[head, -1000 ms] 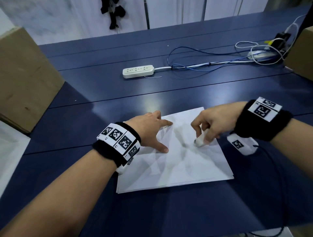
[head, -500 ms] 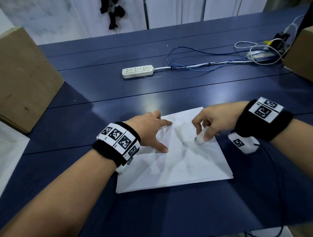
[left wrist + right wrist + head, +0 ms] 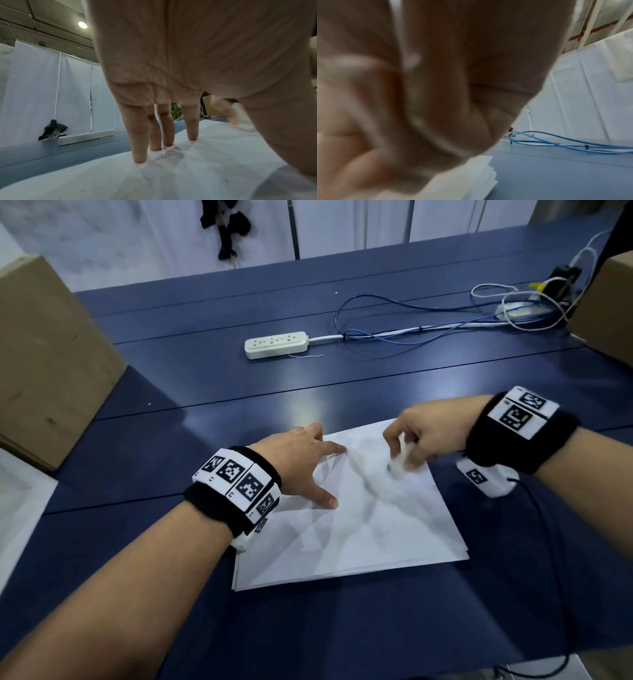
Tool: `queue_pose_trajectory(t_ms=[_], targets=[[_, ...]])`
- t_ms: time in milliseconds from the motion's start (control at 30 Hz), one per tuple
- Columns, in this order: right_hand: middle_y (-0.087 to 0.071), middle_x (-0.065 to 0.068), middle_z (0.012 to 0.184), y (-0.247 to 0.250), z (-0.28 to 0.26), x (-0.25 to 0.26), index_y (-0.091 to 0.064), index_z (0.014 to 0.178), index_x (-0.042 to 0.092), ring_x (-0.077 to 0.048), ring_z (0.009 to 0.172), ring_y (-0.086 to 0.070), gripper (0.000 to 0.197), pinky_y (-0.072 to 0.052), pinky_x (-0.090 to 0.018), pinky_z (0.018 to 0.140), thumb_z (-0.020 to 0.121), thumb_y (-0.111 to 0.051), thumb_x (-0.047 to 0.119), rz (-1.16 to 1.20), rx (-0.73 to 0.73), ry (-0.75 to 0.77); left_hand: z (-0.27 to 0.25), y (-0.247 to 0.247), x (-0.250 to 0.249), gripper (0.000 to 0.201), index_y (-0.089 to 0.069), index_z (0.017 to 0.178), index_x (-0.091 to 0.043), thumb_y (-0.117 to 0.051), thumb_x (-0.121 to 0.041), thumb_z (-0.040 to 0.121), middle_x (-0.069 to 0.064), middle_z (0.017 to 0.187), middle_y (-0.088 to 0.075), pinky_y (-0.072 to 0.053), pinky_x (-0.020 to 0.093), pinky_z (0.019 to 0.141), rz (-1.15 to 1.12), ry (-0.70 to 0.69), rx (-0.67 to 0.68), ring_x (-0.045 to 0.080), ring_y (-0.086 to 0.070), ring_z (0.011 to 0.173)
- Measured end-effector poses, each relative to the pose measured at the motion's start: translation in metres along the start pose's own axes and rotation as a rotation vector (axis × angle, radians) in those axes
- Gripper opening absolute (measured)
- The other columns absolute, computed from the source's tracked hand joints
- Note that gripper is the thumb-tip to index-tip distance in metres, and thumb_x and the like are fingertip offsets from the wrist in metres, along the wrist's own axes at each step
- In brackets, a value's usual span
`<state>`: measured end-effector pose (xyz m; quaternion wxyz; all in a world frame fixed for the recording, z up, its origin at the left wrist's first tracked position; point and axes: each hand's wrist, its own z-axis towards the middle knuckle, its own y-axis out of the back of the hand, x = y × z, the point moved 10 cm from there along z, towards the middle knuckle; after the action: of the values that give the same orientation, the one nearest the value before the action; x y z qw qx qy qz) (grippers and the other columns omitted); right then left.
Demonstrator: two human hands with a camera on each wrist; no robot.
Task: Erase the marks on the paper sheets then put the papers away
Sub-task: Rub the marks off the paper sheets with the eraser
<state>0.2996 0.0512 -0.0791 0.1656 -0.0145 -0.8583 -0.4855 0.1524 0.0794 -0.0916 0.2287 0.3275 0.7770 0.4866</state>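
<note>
A stack of white paper sheets (image 3: 359,529) lies on the dark blue table (image 3: 308,628), the top sheet showing faint grey smudges. My left hand (image 3: 301,463) presses flat on the stack's left part, its straight fingertips (image 3: 139,159) down on the paper (image 3: 205,169). My right hand (image 3: 421,440) grips a white eraser (image 3: 399,463), blurred by motion, with its tip on the upper right of the top sheet. In the right wrist view the blurred hand (image 3: 419,94) fills most of the picture above the stack's corner (image 3: 477,175).
A white power strip (image 3: 275,344) lies farther back, with blue and white cables (image 3: 428,326) running right. Cardboard boxes stand at the left (image 3: 51,357) and far right (image 3: 606,302). A black object (image 3: 226,224) hangs on the white wall behind.
My right hand has moved the eraser up and back across the sheet with a rubbing stroke. The left hand has stayed in place, pressing the paper.
</note>
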Motion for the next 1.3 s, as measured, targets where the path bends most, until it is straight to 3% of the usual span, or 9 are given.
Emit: queue_pose_trajectory(t_ms=[67, 167, 367, 533, 700, 867, 1033, 1200, 1300], targets=[[-0.065, 0.006, 0.059, 0.024, 0.01, -0.009, -0.062, 0.084, 0.022, -0.003, 0.058, -0.056, 0.017, -0.042, -0.026, 0.061, 0.079, -0.073, 0.035, -0.035, -0.186, -0.051, 0.0, 0.0, 0.0, 0.099, -0.025, 0.15, -0.046, -0.071, -0.074, 0.066, -0.011, 0.109, -0.027, -0.05, 0.043, 0.09, 0.004, 0.002, 0.0, 0.016, -0.041, 0.119], [-0.061, 0.006, 0.071, 0.039, 0.012, -0.019, -0.058, 0.084, 0.022, -0.021, 0.075, -0.056, 0.022, -0.05, -0.035, 0.07, 0.083, -0.068, 0.043, -0.068, -0.334, -0.094, -0.001, 0.0, -0.001, 0.099, -0.025, 0.15, -0.045, -0.071, -0.073, 0.067, -0.009, 0.116, -0.033, -0.049, 0.043, 0.091, 0.015, 0.002, 0.001, 0.016, -0.042, 0.121], [-0.06, -0.003, 0.057, -0.018, -0.012, -0.004, -0.063, 0.075, 0.022, -0.014, 0.048, -0.046, 0.016, -0.039, -0.022, 0.048, 0.074, -0.078, 0.025, 0.149, 0.102, -0.005, 0.0, 0.0, -0.001, 0.099, -0.026, 0.151, -0.044, -0.071, -0.073, 0.067, -0.01, 0.109, -0.027, -0.049, 0.042, 0.091, 0.017, 0.0, -0.004, 0.017, -0.042, 0.119], [-0.073, 0.001, 0.069, 0.015, 0.011, -0.011, -0.069, 0.083, 0.029, -0.011, 0.061, -0.063, 0.015, -0.05, -0.029, 0.067, 0.07, -0.076, 0.026, 0.047, -0.103, -0.027, 0.0, 0.001, -0.009, 0.089, -0.02, 0.148, -0.055, -0.066, -0.071, 0.074, -0.005, 0.114, -0.031, -0.046, 0.037, 0.09, 0.04, -0.034, 0.005, 0.018, -0.039, 0.118], [-0.072, -0.001, 0.064, 0.02, 0.0, -0.015, -0.065, 0.087, 0.025, -0.006, 0.048, -0.056, 0.018, -0.044, -0.025, 0.056, 0.076, -0.074, 0.035, 0.107, -0.159, -0.037, 0.001, 0.0, -0.011, 0.083, -0.019, 0.146, -0.058, -0.058, -0.076, 0.076, -0.001, 0.126, -0.035, -0.047, 0.041, 0.094, 0.05, -0.009, -0.004, 0.019, -0.038, 0.122], [-0.071, 0.002, 0.065, 0.026, -0.002, -0.019, -0.063, 0.091, 0.024, -0.009, 0.041, -0.056, 0.011, -0.045, -0.022, 0.039, 0.083, -0.07, 0.024, 0.138, -0.253, -0.065, 0.0, 0.002, -0.02, 0.089, -0.027, 0.147, -0.05, -0.056, -0.084, 0.07, -0.002, 0.131, -0.037, -0.049, 0.038, 0.086, 0.088, -0.004, -0.051, 0.018, -0.038, 0.125], [-0.069, 0.004, 0.058, 0.028, 0.005, -0.011, -0.061, 0.084, 0.022, -0.021, 0.043, -0.064, 0.01, -0.056, -0.029, 0.054, 0.08, -0.071, 0.024, 0.08, -0.27, -0.033, 0.002, 0.006, -0.036, 0.093, -0.037, 0.148, -0.032, -0.074, -0.066, 0.07, -0.008, 0.153, -0.031, -0.044, 0.041, 0.102, 0.083, -0.112, -0.054, 0.016, -0.037, 0.135], [-0.064, -0.006, 0.058, -0.012, -0.008, 0.001, -0.066, 0.083, 0.014, -0.024, 0.044, -0.054, 0.01, -0.043, -0.022, 0.04, 0.078, -0.075, 0.013, 0.201, 0.042, 0.029, 0.002, 0.003, -0.038, 0.088, -0.03, 0.149, -0.042, -0.075, -0.058, 0.075, -0.004, 0.156, -0.028, -0.04, 0.037, 0.103, 0.057, -0.138, -0.047, 0.02, -0.037, 0.137], [-0.064, 0.003, 0.052, 0.016, 0.004, -0.007, -0.063, 0.085, 0.019, -0.024, 0.04, -0.059, 0.008, -0.05, -0.025, 0.044, 0.08, -0.07, 0.017, 0.039, -0.164, -0.022, 0.003, 0.002, -0.041, 0.085, -0.028, 0.149, -0.047, -0.074, -0.055, 0.078, -0.001, 0.155, -0.027, -0.039, 0.034, 0.099, 0.056, -0.154, -0.041, 0.02, -0.037, 0.135]])
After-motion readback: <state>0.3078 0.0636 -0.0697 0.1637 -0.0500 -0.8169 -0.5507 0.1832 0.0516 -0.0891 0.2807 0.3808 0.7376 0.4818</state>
